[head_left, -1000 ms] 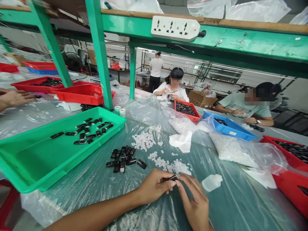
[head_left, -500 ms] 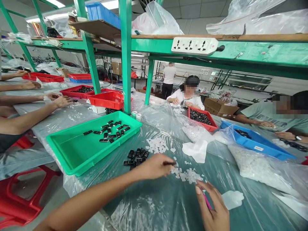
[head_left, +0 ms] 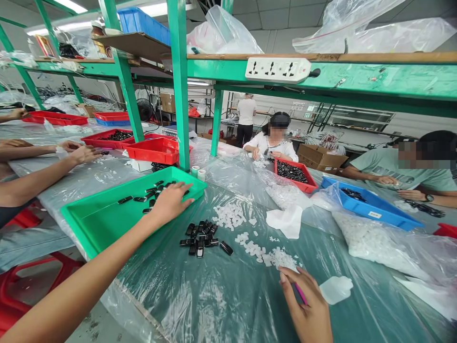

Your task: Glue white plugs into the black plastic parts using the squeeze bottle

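My left hand (head_left: 167, 205) reaches over the right end of the green tray (head_left: 103, 228), its fingers stretched out above several small black pieces in there. Partly hidden under that hand, some of those pieces cannot be made out. My right hand (head_left: 307, 305) is closed around a thin pink pen-like tool (head_left: 300, 293), its fingertips beside a scatter of small white pieces (head_left: 280, 258). Between the hands lies a pile of black rectangular pieces (head_left: 200, 236) with silvery edges. Behind it is a second heap of white pieces (head_left: 229, 215).
A translucent bottle (head_left: 336, 289) lies beside my right hand. White paper (head_left: 284, 221), a bag of white pieces (head_left: 378, 243) and a blue tray (head_left: 371, 207) are farther right. A green post (head_left: 178, 95) stands behind the green tray. Co-workers sit around the table.
My left hand has moved left from the white pieces, with a dark piece in its fingers, to above the green tray. A black piece now lies right of the pile. My right hand keeps the pink tool.
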`<state>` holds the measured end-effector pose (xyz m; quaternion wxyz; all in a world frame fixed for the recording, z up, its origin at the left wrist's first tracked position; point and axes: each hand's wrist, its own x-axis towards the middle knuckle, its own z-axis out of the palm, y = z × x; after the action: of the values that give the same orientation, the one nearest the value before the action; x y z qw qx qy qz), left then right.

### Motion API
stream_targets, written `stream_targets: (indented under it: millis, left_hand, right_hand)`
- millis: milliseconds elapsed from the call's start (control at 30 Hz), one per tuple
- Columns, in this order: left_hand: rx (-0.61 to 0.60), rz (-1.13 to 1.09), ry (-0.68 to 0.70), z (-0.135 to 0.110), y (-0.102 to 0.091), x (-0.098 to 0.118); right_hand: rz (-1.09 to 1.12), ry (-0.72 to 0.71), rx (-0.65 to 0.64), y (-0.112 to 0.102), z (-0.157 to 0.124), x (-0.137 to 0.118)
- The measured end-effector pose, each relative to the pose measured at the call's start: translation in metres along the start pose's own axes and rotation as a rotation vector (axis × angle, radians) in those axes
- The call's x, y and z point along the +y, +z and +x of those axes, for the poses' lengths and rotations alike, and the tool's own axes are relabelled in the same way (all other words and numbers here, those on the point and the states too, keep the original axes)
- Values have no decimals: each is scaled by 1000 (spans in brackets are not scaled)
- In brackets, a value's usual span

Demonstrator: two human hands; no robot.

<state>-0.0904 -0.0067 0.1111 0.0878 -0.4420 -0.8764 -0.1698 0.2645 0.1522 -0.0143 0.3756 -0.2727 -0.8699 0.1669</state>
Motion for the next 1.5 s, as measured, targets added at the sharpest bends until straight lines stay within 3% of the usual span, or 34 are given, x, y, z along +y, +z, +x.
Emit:
stream_targets:
  millis: [200, 333, 467, 767, 933, 1033, 1200, 1367, 1500]
  left_hand:
    - [-271, -4, 121, -22, 39, 17]
    - [-313, 36, 81, -31, 64, 23]
    - [-332, -1, 125, -36, 76, 27]
    - [-350, -142, 205, -37, 67, 33]
    - [-440, -238, 335, -46, 56, 43]
    - [-477, -295, 380, -54, 60, 49]
    - [-462, -431, 337, -60, 73, 59]
    - [-565, -711, 308, -52, 69, 81]
    - [-704, -1246, 136, -47, 65, 103]
  right_hand:
    - [4, -18, -43, -1, 2, -3]
    - [56, -12, -79, -4, 4, -9]
    - [84, -37, -90, -6, 7, -14]
    - [97, -33, -101, -7, 8, -18]
    - [108, -45, -135, -10, 8, -20]
    - [113, -34, -153, -10, 8, -22]
    - [137, -22, -160, -8, 8, -23]
    - [112, -68, -105, -14, 9, -17]
    - [-8, -162, 82, -29, 12, -5]
